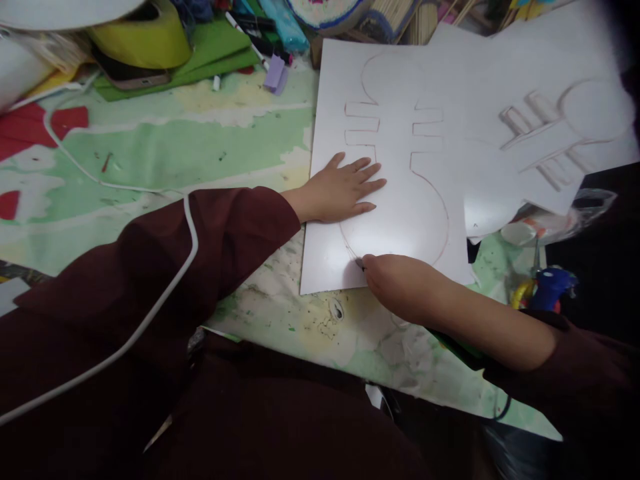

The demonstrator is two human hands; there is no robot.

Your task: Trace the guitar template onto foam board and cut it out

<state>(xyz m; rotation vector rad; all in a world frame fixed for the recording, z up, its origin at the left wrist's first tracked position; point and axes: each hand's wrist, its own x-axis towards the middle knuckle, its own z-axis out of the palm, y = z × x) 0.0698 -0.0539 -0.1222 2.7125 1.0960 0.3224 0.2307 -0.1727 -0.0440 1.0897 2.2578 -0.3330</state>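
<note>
Lying at left on a patterned tablecloth [195, 150], red scraps [70, 123] are followed by a yellow tape roll [150, 41] and a purple slip [275, 75]. At center, the left hand [345, 190], fingers spread and grip released, rests flat on a white sheet [395, 223] bearing a notched, curving outline [449, 213], while the right hand [395, 283] pinches a drawing tool [361, 264], mostly hidden, its tip at the outline's near curve. At right, a second sheet [545, 50] with another drawing [595, 110] lies beside the first, a blue tool [554, 288] below it.
</note>
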